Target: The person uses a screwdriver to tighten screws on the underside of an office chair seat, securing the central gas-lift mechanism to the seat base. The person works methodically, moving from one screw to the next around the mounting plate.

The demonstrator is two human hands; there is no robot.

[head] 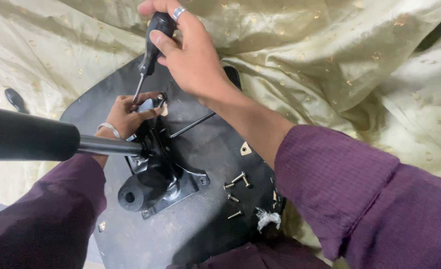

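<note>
My right hand (188, 55) grips the black handle of a screwdriver (149, 52), its shaft angled down to a corner of the black metal mounting plate (165, 184). My left hand (128, 112), with a silver bangle on the wrist, rests on that far corner of the plate, fingers beside the screwdriver's tip. The plate sits on the black underside of a chair seat (205, 234). A black gas-lift cylinder (41, 137) juts out from the plate toward the left.
Several loose silver screws (236, 187) lie on the seat to the right of the plate, with a scrap of clear plastic (268, 218) near them. Pale gold embroidered cloth (330, 55) lies under and around the seat. A second black tool handle (15, 98) rests at the left.
</note>
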